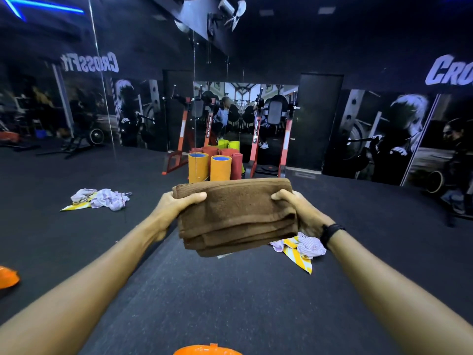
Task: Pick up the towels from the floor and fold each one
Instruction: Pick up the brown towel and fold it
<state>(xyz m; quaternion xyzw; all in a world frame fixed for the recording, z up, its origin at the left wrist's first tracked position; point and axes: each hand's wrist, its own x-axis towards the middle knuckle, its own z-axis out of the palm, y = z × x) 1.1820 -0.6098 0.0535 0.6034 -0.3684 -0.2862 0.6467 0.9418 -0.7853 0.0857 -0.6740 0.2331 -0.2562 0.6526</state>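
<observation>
brown towel (235,213) folded in thick layers

A single wide-angle head-worn camera looks forward and slightly down, close over both outstretched arms, across the dark floor (230,303) toward mirrored walls (143,111).

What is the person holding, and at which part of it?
A folded brown towel, gripped at its two short ends: the left hand on the left end, the right hand on the right.

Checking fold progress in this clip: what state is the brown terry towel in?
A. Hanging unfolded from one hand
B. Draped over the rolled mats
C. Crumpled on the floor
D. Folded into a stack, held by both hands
D: the brown terry towel lies in neat layers, with the left hand and right hand gripping its ends above the floor.
</observation>
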